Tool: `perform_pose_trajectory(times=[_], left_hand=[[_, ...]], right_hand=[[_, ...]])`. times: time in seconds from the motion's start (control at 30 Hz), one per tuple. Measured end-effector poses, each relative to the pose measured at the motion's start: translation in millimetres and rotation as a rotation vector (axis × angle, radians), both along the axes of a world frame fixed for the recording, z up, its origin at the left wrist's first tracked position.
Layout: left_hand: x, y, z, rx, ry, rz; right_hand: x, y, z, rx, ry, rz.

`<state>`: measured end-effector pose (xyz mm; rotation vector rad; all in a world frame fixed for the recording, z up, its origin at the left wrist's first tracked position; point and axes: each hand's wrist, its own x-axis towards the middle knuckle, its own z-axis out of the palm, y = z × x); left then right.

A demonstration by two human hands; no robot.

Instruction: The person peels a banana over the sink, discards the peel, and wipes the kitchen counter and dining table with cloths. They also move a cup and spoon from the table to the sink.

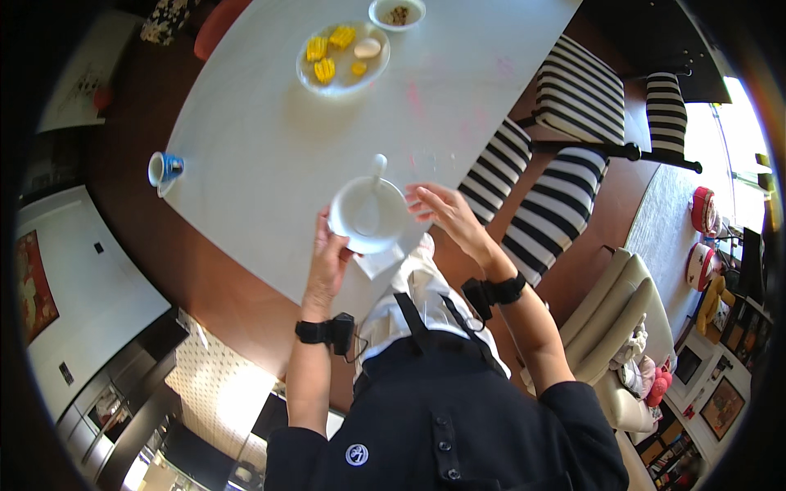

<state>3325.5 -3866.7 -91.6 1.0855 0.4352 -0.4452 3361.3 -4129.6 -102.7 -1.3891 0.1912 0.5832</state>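
Observation:
My left hand (333, 250) grips the left rim and side of a white bowl (350, 212), held near the edge of the table. Inside the bowl lies a white spoon (379, 164), its handle sticking out past the far rim. On the bowl's right side, my right hand (447, 212) has its fingers apart and holds nothing; whether a fingertip brushes the rim, I cannot tell. A small white sheet (379, 262), perhaps a napkin, shows partly under the bowl's near side.
Farther up the white table (245, 153) sits a plate (344, 88) with corn pieces (324, 70) and an egg (367, 48). Behind it stands a small bowl (393, 27) of food bits. A blue paper cup (166, 169) is at the left edge. Striped chairs (556, 205) line the right.

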Motion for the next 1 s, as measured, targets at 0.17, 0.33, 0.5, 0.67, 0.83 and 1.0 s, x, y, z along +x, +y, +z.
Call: perform_pose_trajectory(times=[0.17, 0.33, 0.5, 0.67, 0.83, 1.0], left_hand=[[-74, 35, 38, 0.136, -0.099, 0.275], [-140, 57, 58, 0.196, -0.096, 0.522], [-186, 71, 64, 0.153, -0.117, 0.668], [-222, 87, 64, 0.109, -0.065, 0.757], [-260, 104, 67, 0.017, -0.124, 0.795], [-302, 131, 78, -0.023, -0.188, 0.811]], right_hand=[[-48, 9, -19, -0.637, -0.453, 0.069], [-84, 66, -34, -0.715, -0.811, 0.289], [-95, 105, -52, -0.819, -0.829, 0.344], [-105, 121, -72, -0.911, -0.803, 0.451], [-113, 129, -94, -0.950, -0.881, 0.437], [-125, 127, -90, -0.984, -0.987, 0.401]])
